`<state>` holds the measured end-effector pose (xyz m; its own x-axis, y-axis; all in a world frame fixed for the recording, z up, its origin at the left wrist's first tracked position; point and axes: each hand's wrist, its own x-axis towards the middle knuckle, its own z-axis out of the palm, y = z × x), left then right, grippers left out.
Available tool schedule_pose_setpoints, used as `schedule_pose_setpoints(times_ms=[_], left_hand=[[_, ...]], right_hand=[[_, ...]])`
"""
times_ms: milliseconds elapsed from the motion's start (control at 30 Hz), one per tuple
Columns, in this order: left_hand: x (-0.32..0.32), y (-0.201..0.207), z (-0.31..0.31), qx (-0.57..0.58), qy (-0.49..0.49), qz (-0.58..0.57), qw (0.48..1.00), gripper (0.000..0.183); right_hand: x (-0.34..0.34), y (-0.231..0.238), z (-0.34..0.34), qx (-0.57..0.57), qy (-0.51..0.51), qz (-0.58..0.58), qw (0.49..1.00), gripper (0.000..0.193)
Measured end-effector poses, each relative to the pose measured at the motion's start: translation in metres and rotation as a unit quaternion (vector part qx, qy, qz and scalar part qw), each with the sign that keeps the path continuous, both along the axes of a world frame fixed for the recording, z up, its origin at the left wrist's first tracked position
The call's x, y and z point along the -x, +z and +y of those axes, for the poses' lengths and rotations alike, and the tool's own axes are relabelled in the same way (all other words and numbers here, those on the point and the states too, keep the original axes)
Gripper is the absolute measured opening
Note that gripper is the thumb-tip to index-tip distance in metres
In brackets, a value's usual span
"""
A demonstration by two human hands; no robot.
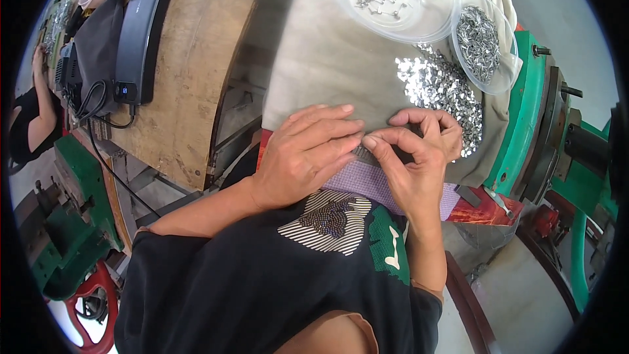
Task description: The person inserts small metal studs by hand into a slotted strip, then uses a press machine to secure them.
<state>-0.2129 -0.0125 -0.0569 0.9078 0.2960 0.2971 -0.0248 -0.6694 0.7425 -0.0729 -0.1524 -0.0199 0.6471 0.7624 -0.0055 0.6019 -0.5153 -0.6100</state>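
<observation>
My left hand [303, 147] lies palm down with its fingers stretched out side by side, the tips over a small grey ribbed piece [364, 153]. Thumb and forefinger of my right hand [422, 152] are pinched together at that piece, close to the left fingertips. Whatever sits in the pinch is too small to make out. Beyond my right hand a heap of small shiny metal pieces [445, 92] spreads over a beige cloth [327, 46]. A purple textured cloth [373, 183] lies under the ribbed piece, near my body.
A clear bowl of metal pins [478, 46] stands behind the heap, beside a wide clear tub [419, 23] with some pins. Green machinery [517, 118] borders the right. At left, a wooden table [196, 59] carries a black device [141, 39]; another person's arm [44, 101] shows beyond.
</observation>
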Motion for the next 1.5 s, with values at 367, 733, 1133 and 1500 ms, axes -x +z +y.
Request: schedule_pose_setpoints(times_ms=[367,733,1133,1500], left_hand=[[-0.0008,-0.0007,0.0006,0.006,-0.003,-0.002,1.0,0.028],[-0.0012,-0.0013,0.002,0.013,-0.009,0.006,1.0,0.03],[-0.0006,-0.0016,0.0034,0.022,-0.013,0.001,1.0,0.027],[-0.0004,-0.0021,0.0043,0.019,-0.013,0.001,1.0,0.024]], right_hand=[[0.0019,0.0007,0.0012,0.012,0.001,-0.019,1.0,0.013],[0.0,0.0076,0.0032,0.036,0.004,-0.018,0.999,0.017],[-0.0009,0.0075,0.0008,0.041,0.013,-0.022,0.999,0.016],[-0.0009,0.0032,0.0024,0.025,0.009,-0.03,0.999,0.014]])
